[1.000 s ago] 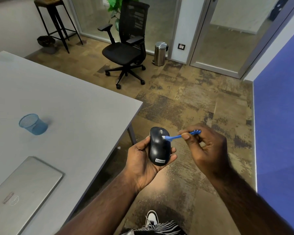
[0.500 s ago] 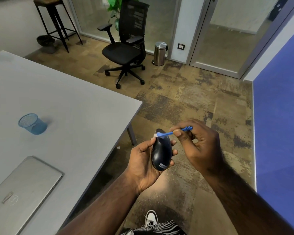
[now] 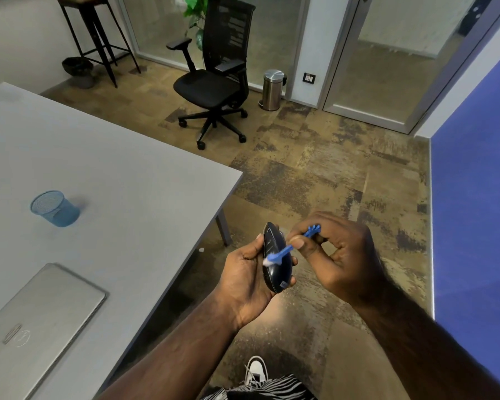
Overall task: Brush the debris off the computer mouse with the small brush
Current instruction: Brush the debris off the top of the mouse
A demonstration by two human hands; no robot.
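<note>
My left hand point(image 3: 243, 281) grips a black computer mouse point(image 3: 276, 271), held in the air off the table's corner and turned on its side, front end pointing away from me. My right hand point(image 3: 338, 255) pinches the blue handle of a small brush point(image 3: 289, 249) between thumb and forefinger. The brush slants down to the left, and its white bristles rest on the mouse's upturned side near the middle. Part of the handle's end sticks out above my fingers.
A grey table point(image 3: 113, 183) fills the left, with a blue mesh cup point(image 3: 54, 207) and a closed silver laptop point(image 3: 32, 321) on it. Beyond stand a black office chair point(image 3: 214, 82), a small steel bin point(image 3: 272, 89) and a stool point(image 3: 96, 33). A blue wall point(image 3: 474, 197) runs along the right.
My left hand has rolled the mouse from top-up onto its side. The brush has swept from the front of the mouse down to its middle, and both hands have shifted slightly.
</note>
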